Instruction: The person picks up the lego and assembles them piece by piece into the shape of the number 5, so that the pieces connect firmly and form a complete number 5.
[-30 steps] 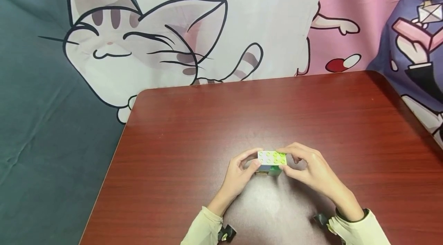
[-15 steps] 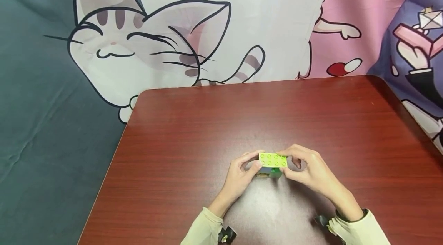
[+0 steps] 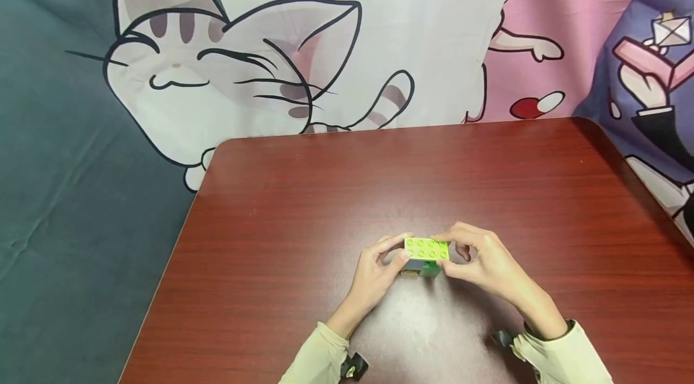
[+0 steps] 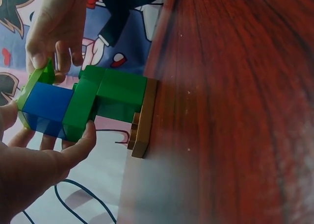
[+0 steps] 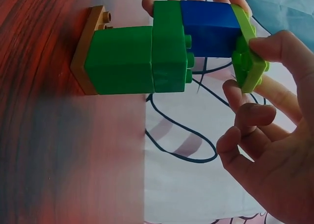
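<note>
A small tower of toy building bricks stands on the table. Its base is a brown plate point(image 4: 144, 121), with a green brick point(image 5: 120, 60) on it and a second green brick point(image 5: 169, 47) above. On the left half of that upper one sits a blue brick point(image 5: 210, 29). A thin lime-green brick point(image 3: 426, 248) tops the tower, and its right end overhangs open space. My left hand point(image 3: 370, 275) grips the tower's left end around the blue and upper green bricks. With thumb and index finger, my right hand point(image 3: 490, 263) pinches the overhanging lime-green end.
The reddish-brown table point(image 3: 303, 191) spreads around both hands. Behind it hangs a cloth point(image 3: 434, 28) printed with a cartoon cat. Dark wrist-worn devices point(image 3: 354, 366) show at the light sleeves point(image 3: 317, 357).
</note>
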Motion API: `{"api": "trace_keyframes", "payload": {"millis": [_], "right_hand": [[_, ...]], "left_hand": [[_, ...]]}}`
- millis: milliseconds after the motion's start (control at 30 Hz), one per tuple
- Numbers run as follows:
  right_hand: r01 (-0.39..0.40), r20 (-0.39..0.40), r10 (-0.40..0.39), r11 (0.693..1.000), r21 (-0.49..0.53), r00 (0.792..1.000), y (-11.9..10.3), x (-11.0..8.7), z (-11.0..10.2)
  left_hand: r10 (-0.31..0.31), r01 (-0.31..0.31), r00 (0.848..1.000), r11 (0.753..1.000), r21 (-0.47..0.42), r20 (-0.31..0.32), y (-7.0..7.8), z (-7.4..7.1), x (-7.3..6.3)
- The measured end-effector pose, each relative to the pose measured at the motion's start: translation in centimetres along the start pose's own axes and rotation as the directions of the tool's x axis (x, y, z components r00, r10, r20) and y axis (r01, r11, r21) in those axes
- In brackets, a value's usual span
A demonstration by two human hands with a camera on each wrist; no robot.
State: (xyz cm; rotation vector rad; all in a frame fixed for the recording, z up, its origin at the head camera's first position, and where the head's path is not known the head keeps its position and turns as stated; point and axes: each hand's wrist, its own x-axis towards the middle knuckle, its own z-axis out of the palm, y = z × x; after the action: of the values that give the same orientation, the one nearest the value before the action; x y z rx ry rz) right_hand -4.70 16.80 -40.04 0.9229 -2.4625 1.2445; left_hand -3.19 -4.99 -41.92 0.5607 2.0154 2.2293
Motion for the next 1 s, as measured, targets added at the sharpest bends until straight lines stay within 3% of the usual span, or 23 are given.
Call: {"api": "trace_keyframes", "payload": {"millis": [200,400,500,567,633,700,767,800,833,867,933,967,1000], "right_hand": [[0.042,-0.036,-0.043,0.999,-0.020,0.998,-0.1,-0.4,0.2],[-0.018,-0.025,0.016,0.997,-0.070,1.000,-0.3,-1.1,0.1],[-0.072,-0.004,0.072,0.996,-0.047,0.997,-0.5,-1.3,-0.1],[-0.136,0.023,0.136,0.990,-0.028,0.990,-0.5,-1.6,-0.3],[-0.192,0.032,0.193,0.981,-0.032,0.981,-0.5,-2.0,-0.6],[-0.200,0.018,0.201,0.978,-0.057,0.979,-0.6,-2.5,-0.8],[-0.142,-0.023,0.140,0.985,-0.103,0.990,-0.8,-3.2,-0.7],[-0.090,-0.042,0.085,0.987,-0.133,0.995,-0.9,-3.5,-0.6],[-0.035,-0.048,0.027,0.984,-0.175,0.998,-1.0,-3.9,-0.3],[0.018,-0.044,-0.029,0.975,-0.222,0.999,-1.1,-4.2,-0.1],[0.093,-0.001,-0.099,0.942,-0.322,0.995,-1.3,-4.9,0.6],[0.120,0.025,-0.120,0.924,-0.362,0.993,-1.3,-5.2,0.9],[0.135,0.053,-0.124,0.906,-0.401,0.991,-1.4,-5.4,1.2]], "left_hand": [[0.000,0.000,1.000,1.000,0.027,0.004,0.9,0.3,-0.2],[-0.037,0.036,0.999,0.999,0.029,0.030,1.2,0.5,-0.2],[-0.115,0.114,0.993,0.993,0.034,0.018,1.6,0.3,-0.2],[-0.200,0.200,0.980,0.980,-0.020,-0.003,1.0,-0.4,0.0],[-0.240,0.237,0.970,0.968,-0.078,-0.040,0.6,-1.4,0.2],[-0.212,0.206,0.974,0.976,-0.075,-0.078,0.1,-2.5,0.3],[-0.085,0.093,0.993,0.991,0.097,-0.085,0.0,-3.4,0.1],[-0.011,0.026,0.998,0.971,0.240,-0.062,0.0,-3.7,-0.1],[0.058,-0.044,0.998,0.914,0.404,-0.021,-0.2,-3.9,-0.3],[0.118,-0.124,0.992,0.824,0.552,0.047,-0.4,-4.1,-0.4],[0.194,-0.279,0.960,0.595,0.754,0.202,-0.8,-4.3,-0.7],[0.207,-0.343,0.939,0.487,0.804,0.275,-1.0,-4.4,-0.8],[0.206,-0.395,0.918,0.406,0.824,0.338,-1.2,-4.4,-0.7]]}}
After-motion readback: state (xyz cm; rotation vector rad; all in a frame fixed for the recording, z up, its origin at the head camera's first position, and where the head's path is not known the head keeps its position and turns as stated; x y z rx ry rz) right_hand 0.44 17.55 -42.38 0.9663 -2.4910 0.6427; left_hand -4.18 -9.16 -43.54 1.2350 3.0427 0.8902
